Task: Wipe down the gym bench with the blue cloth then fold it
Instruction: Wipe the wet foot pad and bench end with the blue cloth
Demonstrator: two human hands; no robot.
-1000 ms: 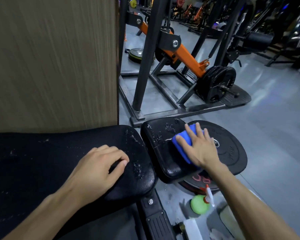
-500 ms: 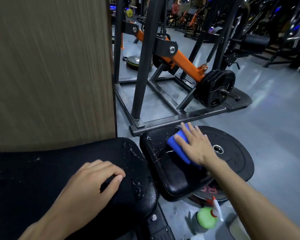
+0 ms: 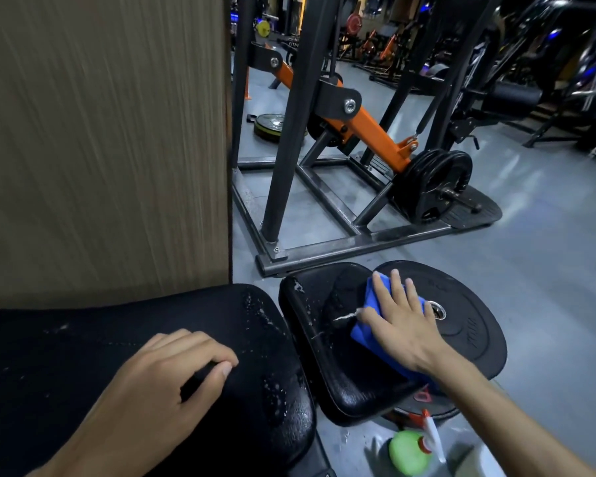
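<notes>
Grey gym floor (image 3: 547, 270) spreads out under dark machines, and a brown wood-look wall (image 3: 100, 149) stands on the left side. Down low, the right hand (image 3: 401, 325) lies flat with its fingers straight and a little spread, pressing on the blue cloth (image 3: 369, 330). That cloth sits on the small black seat pad (image 3: 327, 366) of the gym bench, near the pad's far right edge. White wet streaks show on the pad just left of the cloth. Past the hand, a big black weight plate (image 3: 475, 325) lies flat on the floor, partly under the seat pad. The left hand (image 3: 162, 380) rests on the long black bench pad (image 3: 66, 356), with its fingers curled and its fingertips touching the pad; it holds nothing. Wet drops shine on the end of that long pad, near the gap between the two pads. Below the seat pad, on the floor, stands a green spray bottle (image 3: 410, 451) with a white and red top. Farther back is a dark metal frame (image 3: 324, 246) with an orange arm (image 3: 375, 136) and black plates (image 3: 434, 184) on its end.
</notes>
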